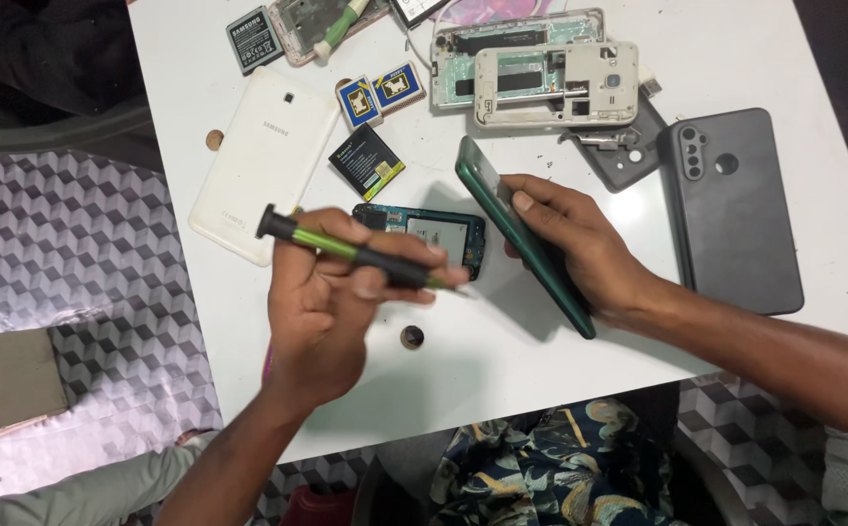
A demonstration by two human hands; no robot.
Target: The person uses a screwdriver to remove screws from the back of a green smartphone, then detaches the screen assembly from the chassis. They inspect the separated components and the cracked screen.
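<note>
The green phone [526,239] stands on edge on the white table [813,58], clasped by the right hand [580,248]. The left hand [322,302] grips one green-black screwdriver [346,248] above one circuit board [429,234]. Three batteries [366,161] lie nearby.

Screwdriver [346,245] tip hidden; top-edge parts [414,10] cut off.

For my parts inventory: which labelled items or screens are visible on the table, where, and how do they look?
Black battery: top left, rectangular, grey label.
Blue-yellow batteries: two, top centre, side by side.
Black battery with yellow corner: beside white back cover.
No lit screen.
</note>
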